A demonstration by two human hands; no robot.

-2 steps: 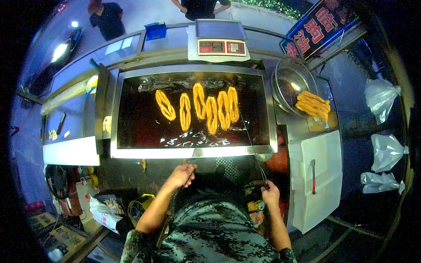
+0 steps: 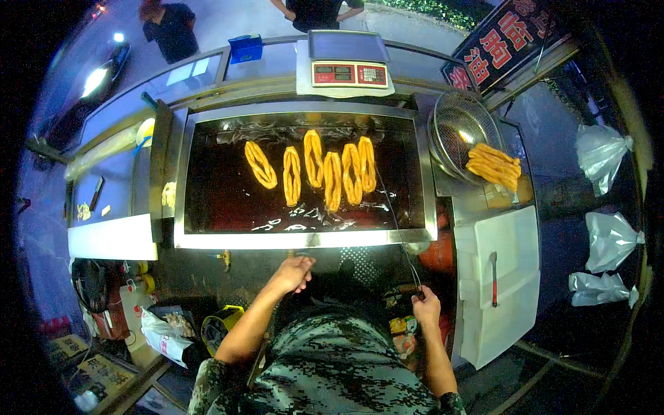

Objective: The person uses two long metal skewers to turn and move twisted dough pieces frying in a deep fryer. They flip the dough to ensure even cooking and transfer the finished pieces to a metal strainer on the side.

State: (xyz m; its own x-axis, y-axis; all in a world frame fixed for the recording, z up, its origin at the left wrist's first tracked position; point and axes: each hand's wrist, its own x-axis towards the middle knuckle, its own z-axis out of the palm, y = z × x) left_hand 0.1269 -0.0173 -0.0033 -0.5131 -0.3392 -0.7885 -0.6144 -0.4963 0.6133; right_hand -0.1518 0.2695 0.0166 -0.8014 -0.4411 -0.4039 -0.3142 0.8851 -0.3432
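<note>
Several golden fried dough sticks (image 2: pixel 292 176) float in dark oil inside a wide rectangular metal fryer (image 2: pixel 277 240). My right hand (image 2: pixel 427 303), at the lower right of the fryer, is closed round the handle end of a pair of long, thin metal sticks (image 2: pixel 409 257). Their far tips reach over the front rim to the oil beside the rightmost dough stick. In front of the fryer's near edge, my left hand (image 2: pixel 294 274) hangs with its fingers curled together. Whether anything small is inside it is hidden.
Beyond the fryer stands a scale (image 2: pixel 349 66). To its right, a wire basket (image 2: pixel 463 135) holds more fried dough sticks (image 2: pixel 494 167), with a white box (image 2: pixel 499 283) nearer me. Plastic bags (image 2: pixel 612 238) hang far right. A worktop with a knife (image 2: pixel 97 194) lies left. Two people stand beyond.
The floating dough sticks have drifted very slightly left. My left hand has shifted a little and turned; my right hand stays nearly in place. The blue lights round the sign have gone dim.
</note>
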